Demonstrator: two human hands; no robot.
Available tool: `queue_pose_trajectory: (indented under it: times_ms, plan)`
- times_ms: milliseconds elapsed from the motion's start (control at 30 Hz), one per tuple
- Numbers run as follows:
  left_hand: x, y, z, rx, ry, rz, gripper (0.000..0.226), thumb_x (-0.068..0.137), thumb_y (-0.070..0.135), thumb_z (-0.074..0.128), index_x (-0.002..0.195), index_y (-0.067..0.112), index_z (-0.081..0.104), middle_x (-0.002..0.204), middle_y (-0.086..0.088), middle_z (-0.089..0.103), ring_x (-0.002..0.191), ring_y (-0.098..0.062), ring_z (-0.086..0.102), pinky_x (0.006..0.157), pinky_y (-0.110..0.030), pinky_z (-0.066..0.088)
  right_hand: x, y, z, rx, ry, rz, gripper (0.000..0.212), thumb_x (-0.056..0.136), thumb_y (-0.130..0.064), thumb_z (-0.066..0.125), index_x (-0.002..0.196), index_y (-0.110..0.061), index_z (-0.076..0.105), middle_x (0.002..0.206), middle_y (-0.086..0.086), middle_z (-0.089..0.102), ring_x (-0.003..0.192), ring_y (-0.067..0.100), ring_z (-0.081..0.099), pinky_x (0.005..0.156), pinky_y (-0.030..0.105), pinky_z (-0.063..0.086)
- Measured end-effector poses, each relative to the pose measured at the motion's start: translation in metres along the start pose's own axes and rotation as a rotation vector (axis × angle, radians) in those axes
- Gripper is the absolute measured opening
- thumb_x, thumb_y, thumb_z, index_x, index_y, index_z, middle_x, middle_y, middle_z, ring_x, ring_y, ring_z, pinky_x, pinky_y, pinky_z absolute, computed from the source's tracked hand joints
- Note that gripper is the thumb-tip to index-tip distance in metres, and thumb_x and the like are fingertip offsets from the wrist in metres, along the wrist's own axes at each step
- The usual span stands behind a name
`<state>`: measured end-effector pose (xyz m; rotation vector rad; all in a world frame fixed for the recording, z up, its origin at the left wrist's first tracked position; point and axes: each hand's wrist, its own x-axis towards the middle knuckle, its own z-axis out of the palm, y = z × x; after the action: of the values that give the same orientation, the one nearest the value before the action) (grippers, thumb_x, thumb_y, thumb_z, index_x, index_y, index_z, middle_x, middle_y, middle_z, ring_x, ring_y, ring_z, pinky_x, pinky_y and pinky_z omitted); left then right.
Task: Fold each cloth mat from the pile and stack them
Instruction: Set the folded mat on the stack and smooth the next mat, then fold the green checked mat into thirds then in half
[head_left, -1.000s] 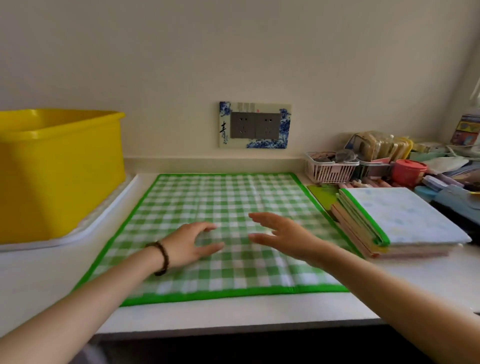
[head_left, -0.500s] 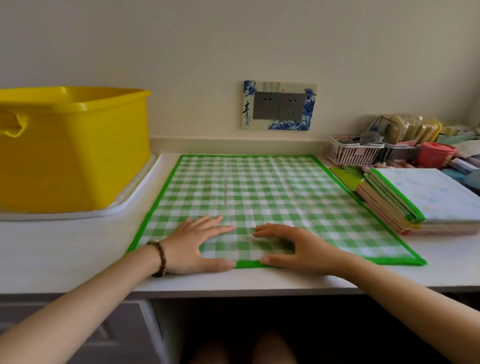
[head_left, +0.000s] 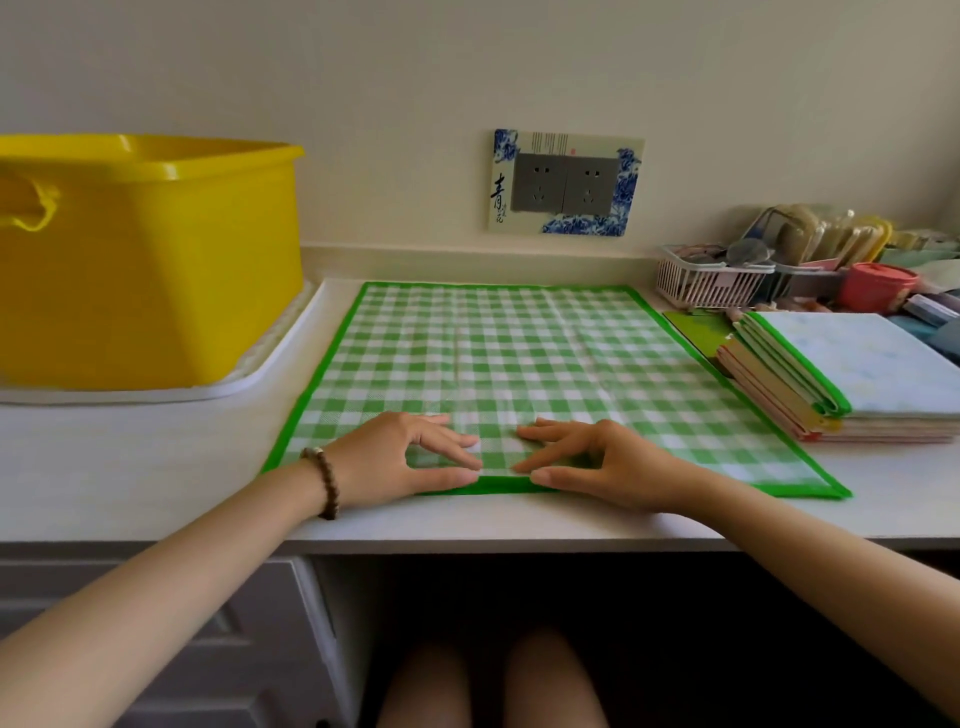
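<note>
Green gingham mat (head_left: 519, 353), flat, frame centre: left hand (head_left: 400, 460) and right hand (head_left: 597, 462) pinch its near hem, likely to fold.

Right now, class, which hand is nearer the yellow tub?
Left. The left hand is at the near edge of the mat, on the side of the tub; the right hand lies beyond it, toward the stack.

Green-and-white checked mat (head_left: 519, 364) (bright green border); yellow tub (head_left: 156, 270).

Folded stack (head_left: 852, 364) partly off right edge; clutter (head_left: 810, 244) behind, perhaps packets, indistinct.
</note>
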<state>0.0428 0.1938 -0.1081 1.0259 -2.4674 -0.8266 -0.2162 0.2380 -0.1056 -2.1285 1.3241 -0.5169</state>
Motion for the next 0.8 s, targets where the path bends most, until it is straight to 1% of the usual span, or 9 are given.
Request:
queue_pose_trajectory:
  times_ms: [100, 167, 233, 333, 400, 467, 533, 600, 800]
  plan:
    - [0.004, 0.002, -0.005, -0.061, -0.046, -0.050, 0.013, 0.075, 0.046, 0.067, 0.083, 0.039, 0.074, 0.117, 0.027, 0.061, 0.124, 0.014, 0.036, 0.110, -0.018, 0.023, 0.000, 0.003, -0.004, 0.034, -0.031, 0.008, 0.022, 0.086, -0.033, 0.065, 0.107, -0.035, 0.071, 0.138, -0.020, 0.048, 0.126, -0.019, 0.032, 0.102, 0.001, 0.021]
    - [0.007, 0.005, -0.010, -0.053, -0.090, -0.090, 0.010, 0.077, 0.042, 0.068, 0.078, 0.034, 0.074, 0.113, 0.027, 0.063, 0.115, 0.020, 0.040, 0.102, -0.008, 0.024, -0.002, 0.005, -0.009, 0.062, -0.055, 0.013, 0.023, 0.086, -0.031, 0.065, 0.108, -0.031, 0.071, 0.136, -0.019, 0.051, 0.126, -0.017, 0.036, 0.105, 0.006, 0.026]
    - [0.010, 0.010, -0.015, -0.046, -0.115, -0.108, 0.009, 0.079, 0.037, 0.068, 0.078, 0.030, 0.073, 0.108, 0.024, 0.066, 0.105, 0.020, 0.049, 0.092, 0.001, 0.028, -0.006, 0.006, -0.018, 0.090, -0.075, 0.036, 0.024, 0.087, -0.026, 0.064, 0.110, -0.025, 0.071, 0.132, -0.017, 0.055, 0.122, -0.016, 0.041, 0.100, 0.002, 0.030]
    - [0.019, 0.014, -0.024, -0.052, -0.098, -0.099, 0.007, 0.083, 0.029, 0.067, 0.078, 0.026, 0.070, 0.088, 0.010, 0.072, 0.083, 0.005, 0.063, 0.086, -0.013, 0.045, -0.013, 0.006, -0.036, 0.021, -0.105, 0.084, 0.015, 0.087, -0.035, 0.061, 0.096, -0.042, 0.071, 0.120, -0.013, 0.064, 0.092, -0.013, 0.057, 0.083, 0.004, 0.040]
    - [0.023, 0.017, -0.032, -0.074, -0.115, -0.113, 0.010, 0.081, 0.033, 0.066, 0.077, 0.023, 0.068, 0.064, 0.008, 0.063, 0.056, -0.002, 0.054, 0.070, -0.022, 0.046, -0.017, 0.008, -0.052, -0.031, -0.098, 0.117, 0.014, 0.085, -0.042, 0.059, 0.087, -0.040, 0.073, 0.094, -0.004, 0.074, 0.067, -0.001, 0.053, 0.066, 0.015, 0.042]
    - [0.026, 0.021, -0.041, -0.066, -0.159, -0.141, 0.019, 0.076, 0.042, 0.063, 0.076, 0.023, 0.066, 0.045, 0.012, 0.043, 0.041, -0.003, 0.029, 0.062, -0.025, 0.036, -0.023, 0.009, -0.070, -0.086, -0.123, 0.148, 0.021, 0.083, -0.048, 0.058, 0.090, -0.035, 0.074, 0.074, -0.001, 0.069, 0.058, 0.005, 0.046, 0.059, 0.019, 0.037]
    - [0.031, 0.026, -0.049, -0.058, -0.205, -0.170, 0.017, 0.080, 0.038, 0.061, 0.076, 0.021, 0.063, 0.038, 0.015, 0.041, 0.036, -0.001, 0.030, 0.059, -0.017, 0.035, -0.026, 0.011, -0.088, -0.077, -0.151, 0.181, 0.020, 0.084, -0.045, 0.058, 0.086, -0.034, 0.074, 0.071, -0.008, 0.067, 0.059, 0.006, 0.050, 0.060, 0.018, 0.039]
    - [0.036, 0.032, -0.057, -0.033, -0.238, -0.203, 0.015, 0.082, 0.035, 0.059, 0.078, 0.022, 0.063, 0.046, 0.022, 0.054, 0.043, 0.009, 0.046, 0.060, -0.006, 0.037, -0.026, 0.012, -0.103, -0.001, -0.161, 0.200, 0.017, 0.089, -0.032, 0.057, 0.086, -0.029, 0.074, 0.080, -0.011, 0.072, 0.069, 0.000, 0.062, 0.067, 0.013, 0.045]
    - [0.064, 0.031, -0.085, 0.087, -0.252, -0.297, 0.037, 0.058, 0.064, 0.060, 0.075, 0.033, 0.071, 0.073, 0.027, 0.067, 0.067, 0.015, 0.058, 0.074, -0.010, 0.038, -0.001, 0.016, -0.130, -0.035, -0.127, 0.191, 0.019, 0.073, -0.042, 0.066, 0.080, -0.026, 0.074, 0.082, -0.007, 0.073, 0.075, 0.002, 0.065, 0.077, 0.015, 0.046]
